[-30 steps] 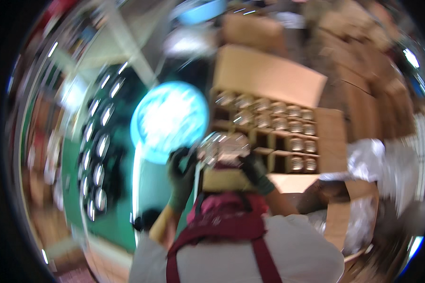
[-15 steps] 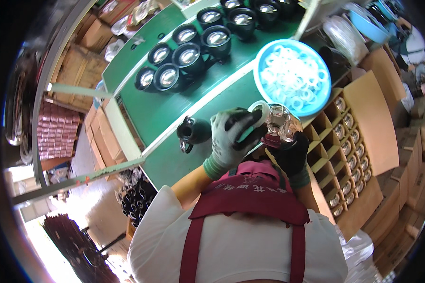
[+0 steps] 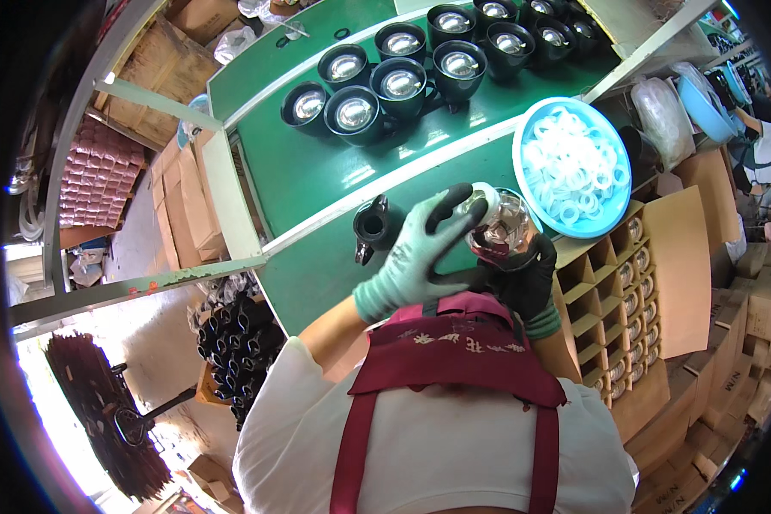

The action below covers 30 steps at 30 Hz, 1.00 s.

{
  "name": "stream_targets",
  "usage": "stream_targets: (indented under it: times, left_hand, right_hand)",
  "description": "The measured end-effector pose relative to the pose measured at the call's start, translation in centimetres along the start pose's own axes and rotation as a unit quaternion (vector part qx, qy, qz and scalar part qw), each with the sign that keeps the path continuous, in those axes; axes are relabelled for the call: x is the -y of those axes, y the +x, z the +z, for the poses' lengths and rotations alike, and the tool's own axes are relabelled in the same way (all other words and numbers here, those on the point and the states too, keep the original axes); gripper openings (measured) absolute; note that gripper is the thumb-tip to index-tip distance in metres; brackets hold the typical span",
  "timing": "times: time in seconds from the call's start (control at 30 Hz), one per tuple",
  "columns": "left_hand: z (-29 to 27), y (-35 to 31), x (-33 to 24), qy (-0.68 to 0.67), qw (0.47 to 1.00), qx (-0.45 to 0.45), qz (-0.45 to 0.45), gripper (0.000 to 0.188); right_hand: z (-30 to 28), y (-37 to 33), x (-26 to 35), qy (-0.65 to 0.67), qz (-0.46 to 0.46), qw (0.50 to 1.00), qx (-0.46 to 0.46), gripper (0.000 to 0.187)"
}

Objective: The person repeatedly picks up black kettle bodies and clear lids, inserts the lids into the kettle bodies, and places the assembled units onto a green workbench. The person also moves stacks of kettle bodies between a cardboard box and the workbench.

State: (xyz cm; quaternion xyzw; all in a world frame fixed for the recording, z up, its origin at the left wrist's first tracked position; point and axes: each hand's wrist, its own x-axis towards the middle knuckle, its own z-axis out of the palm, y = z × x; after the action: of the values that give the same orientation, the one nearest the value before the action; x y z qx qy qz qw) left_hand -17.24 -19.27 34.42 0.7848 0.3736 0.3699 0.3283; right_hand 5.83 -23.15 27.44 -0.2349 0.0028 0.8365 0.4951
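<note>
Silvered globe [image 3: 512, 227], thin-walled glass by its look, is held up over the near edge of the bench [image 3: 308, 295], in front of the apron. Right hand [image 3: 527, 278], in a dark-palmed glove, has its grip closed round the globe's lower right side. Left hand [image 3: 420, 248] is at the upper left; its fingers touch a white ring [image 3: 486, 199] against the globe, thumb standing apart. Whether that grip pinches the ring, I cannot tell.

Handling (judged): light, stiff, slippery, easily cracked. Best held by cupping the round belly with a full palm; no hard squeeze. Ring probably soft and springy; take it by the rim.

Surface: green, smooth, crossed by 1 pale rail [image 3: 403, 171]. Black spouted body [image 3: 379, 224] stands near the near edge, left of the hands. Black vessels [image 3: 401, 84] with silvery insides line the far side. Blue basin [image 3: 574, 231] of white rings sits toward the right end; beside it, a divided carton [image 3: 690, 257].

Room: stacked cartons [image 3: 737, 343] at right; black parts [image 3: 236, 351] piled beyond the left end.
</note>
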Motion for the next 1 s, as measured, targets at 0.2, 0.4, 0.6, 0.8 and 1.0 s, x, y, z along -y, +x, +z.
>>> stream_targets:
  times: [0.2,0.4,0.6,0.8,1.0]
  left_hand:
    - [-2.7,-5.6,12.9,0.317,0.893,-0.129,-0.292,0.066]
    - [-2.0,-9.9,19.1,0.247,0.818,0.0,-0.519,0.061]
    - [-11.2,-15.2,13.1,-0.303,0.798,-0.129,-0.504,0.048]
    - [-9.8,-17.3,7.9,-0.361,0.836,-0.101,-0.401,0.052]
    - [-6.5,-18.0,5.4,-0.292,0.893,-0.132,-0.316,0.058]
  right_hand:
    - [-2.4,0.6,-1.2,0.024,0.039,0.998,-0.044,0.079]
    - [-5.9,2.3,-1.6,-0.029,0.076,0.996,-0.041,0.079]
    - [-6.9,3.6,0.6,-0.719,-0.244,0.646,0.076,0.054]
    - [-6.4,4.8,1.0,-0.384,0.095,0.912,0.109,0.064]
    - [-1.9,7.5,-0.5,-0.522,0.088,0.833,0.162,0.068]
